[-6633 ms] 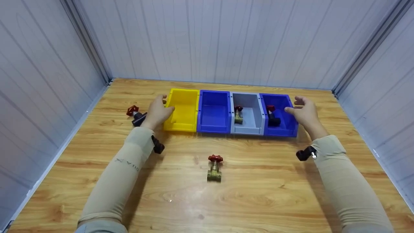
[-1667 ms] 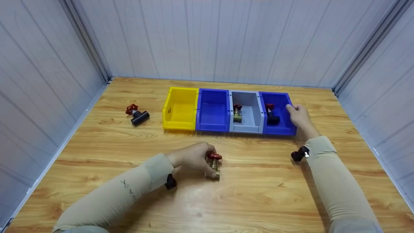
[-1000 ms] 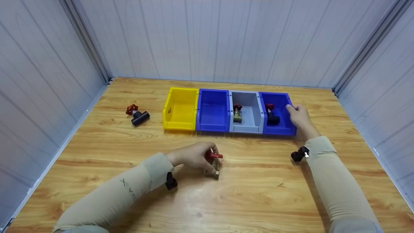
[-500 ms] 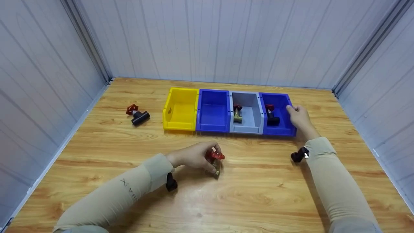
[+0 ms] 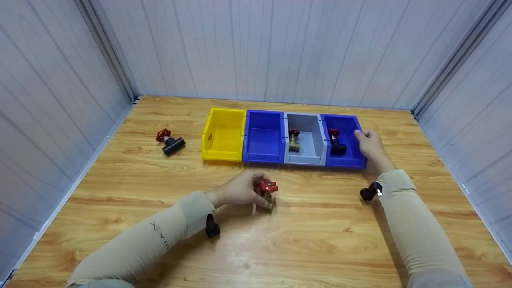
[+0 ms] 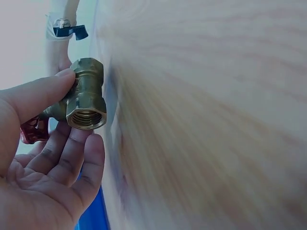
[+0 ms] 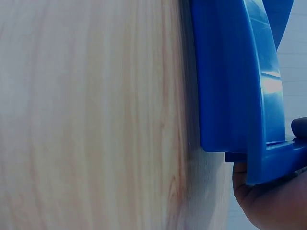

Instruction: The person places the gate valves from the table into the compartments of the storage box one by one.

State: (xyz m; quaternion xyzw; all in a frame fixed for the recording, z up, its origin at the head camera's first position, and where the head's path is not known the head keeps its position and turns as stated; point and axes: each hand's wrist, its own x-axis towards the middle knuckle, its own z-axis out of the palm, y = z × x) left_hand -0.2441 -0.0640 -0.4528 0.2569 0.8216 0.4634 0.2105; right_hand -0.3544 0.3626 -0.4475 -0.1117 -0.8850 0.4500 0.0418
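My left hand [image 5: 240, 189] pinches a brass gate valve [image 6: 87, 93] with a red handwheel [image 5: 269, 186] in front of the bins. In the left wrist view the thumb presses one side of its body, the fingers lie on the other, and a threaded opening faces the camera. At the right end of the bin row, my right hand [image 5: 372, 148] grips the side wall of a blue bin [image 7: 230, 81], thumb at the rim. That bin holds a black tee-shaped valve [image 5: 338, 149] with a red wheel. A similar brass valve [image 5: 294, 145] lies in the grey bin [image 5: 306, 160].
Left of the grey bin stand another blue bin [image 5: 263, 157] and a yellow bin [image 5: 222, 155], all joined in one row. A black valve with a red handwheel [image 5: 173, 146] lies on the wooden table [image 5: 312, 240] at the left. White panel walls [image 5: 256, 52] enclose the table.
My left hand has gone from the yellow bin to the brass valve, taken hold of it, tilted it and shifted it slightly toward the bins. My right hand has closed on the blue bin's wall.
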